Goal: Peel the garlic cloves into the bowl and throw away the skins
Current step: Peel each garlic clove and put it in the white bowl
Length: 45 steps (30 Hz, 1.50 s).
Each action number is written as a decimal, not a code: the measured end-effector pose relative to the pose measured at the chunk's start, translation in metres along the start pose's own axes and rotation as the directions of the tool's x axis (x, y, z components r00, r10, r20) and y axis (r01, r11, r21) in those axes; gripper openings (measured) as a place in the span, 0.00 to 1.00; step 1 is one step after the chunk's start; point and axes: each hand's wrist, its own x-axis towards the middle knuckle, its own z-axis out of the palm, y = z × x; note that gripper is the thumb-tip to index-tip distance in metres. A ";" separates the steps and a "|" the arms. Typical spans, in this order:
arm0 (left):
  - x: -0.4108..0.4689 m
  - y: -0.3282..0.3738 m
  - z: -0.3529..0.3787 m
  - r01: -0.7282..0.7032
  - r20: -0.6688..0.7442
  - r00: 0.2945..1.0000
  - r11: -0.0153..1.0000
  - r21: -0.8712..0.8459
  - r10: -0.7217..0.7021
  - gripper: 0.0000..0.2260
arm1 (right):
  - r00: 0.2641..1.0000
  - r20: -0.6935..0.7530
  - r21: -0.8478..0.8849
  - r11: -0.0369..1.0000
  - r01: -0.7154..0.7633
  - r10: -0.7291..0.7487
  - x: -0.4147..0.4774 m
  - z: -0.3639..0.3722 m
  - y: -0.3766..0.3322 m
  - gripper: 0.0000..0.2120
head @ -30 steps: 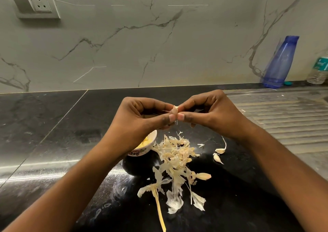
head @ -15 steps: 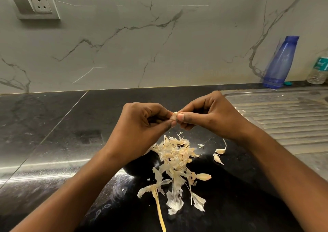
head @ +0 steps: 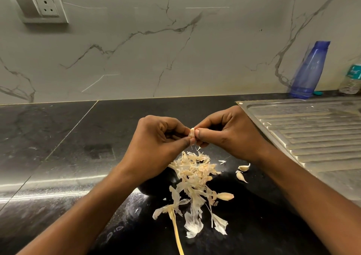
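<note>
My left hand (head: 156, 143) and my right hand (head: 226, 133) meet above the black counter and pinch one small garlic clove (head: 192, 132) between thumbs and fingertips. Below them lies a pile of pale garlic skins (head: 195, 172) with a long dry stem (head: 176, 233). Three unpeeled cloves lie on the counter: two to the right of the pile (head: 244, 167) (head: 240, 176) and one at its lower right (head: 225, 196). The bowl is hidden behind my left wrist.
A steel sink drainboard (head: 312, 137) fills the right side. A blue plastic bottle (head: 309, 71) and a clear water bottle (head: 352, 79) stand at the back right against the marble wall. A wall socket (head: 39, 6) is at the top left.
Both hands have dropped slightly and moved closer to me, still pinching the clove. My left wrist now covers the bowl that showed beside it a second ago.
</note>
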 end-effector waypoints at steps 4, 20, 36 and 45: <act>0.001 0.000 -0.001 0.007 -0.005 1.000 0.999 -0.040 -0.007 0.06 | 1.000 -0.027 0.007 1.000 0.010 -0.010 0.000 0.002 0.001 0.07; 0.003 -0.003 0.000 0.123 0.058 0.992 0.975 -0.183 -0.114 0.09 | 0.997 0.022 0.041 0.996 -0.073 0.072 0.001 -0.006 -0.002 0.07; 0.004 0.003 -0.004 0.248 0.126 0.968 0.909 -0.335 -0.218 0.10 | 0.996 -0.079 0.077 0.997 -0.030 0.036 0.000 0.003 -0.001 0.06; 0.006 0.012 -0.008 0.385 0.181 0.923 0.791 -0.476 -0.340 0.16 | 0.991 -0.090 0.146 0.986 -0.083 0.097 0.000 0.002 -0.005 0.05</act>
